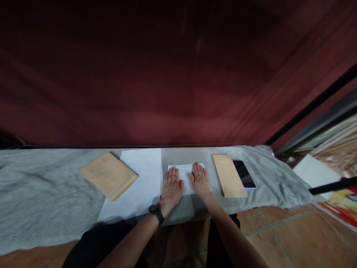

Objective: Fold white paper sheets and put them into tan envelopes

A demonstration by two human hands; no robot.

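A small white sheet of paper [185, 173] lies on the grey cloth in front of me. My left hand [171, 187] rests flat on its left part, fingers stretched forward and thumb out. On the right part of the sheet my right hand [200, 180] lies palm down, with its fingers also extended. Both hands press on the paper without gripping it, and they cover much of it. To the left is a large white sheet [145, 186], partly under a brown envelope [107, 175]. Right of my right hand lies a stack of brown envelopes [229, 175].
A phone [244, 174] lies right beside the brown stack. The grey cloth [50, 193] covers a long narrow surface that ends against a dark red wall [178, 93]. Tiled floor [279, 234] shows below its front edge. A white board and colourful printed packaging [344, 204] stand at far right.
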